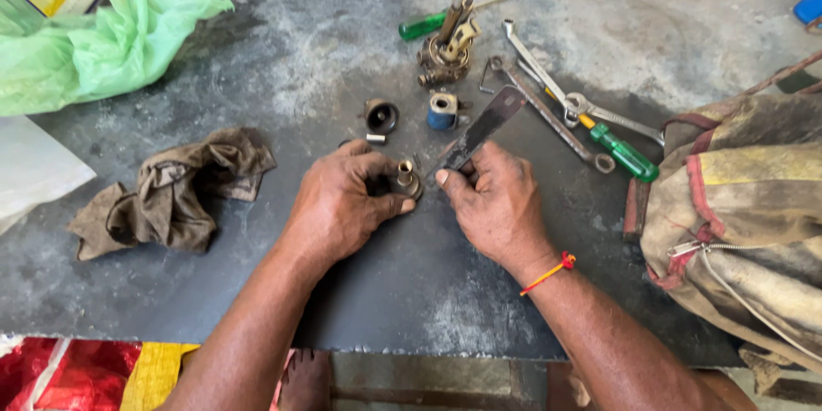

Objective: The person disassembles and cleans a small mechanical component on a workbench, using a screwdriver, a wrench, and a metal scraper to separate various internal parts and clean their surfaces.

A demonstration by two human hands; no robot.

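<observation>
Scraping looks like the job here: the left hand (342, 201) pinches a small brass cylindrical fitting (406, 178) down against the dark grey metal table (411, 291), right at the centre of the frame, fingers curled around it. The right hand (492, 201) is closed around the lower end of a flat dark metal blade (479, 130), with the thumb pressed along its edge and the tip angled down toward the fitting.

To do this well, probably best that the left hand keeps the fitting pressed flat so it can't roll, while the blade works at a shallow angle, stroking away from the fingers. That thumb sits close to the edge, so light pressure seems wiser than forcing it.

Just above the hands sit a round dark metal cap (381, 115) and a small blue coil (442, 110), near enough to get knocked. A crumpled brown rag (175, 193) lies at left, handy for wiping off grime, and a green-handled screwdriver (623, 154) rests at right among the spanners.
</observation>
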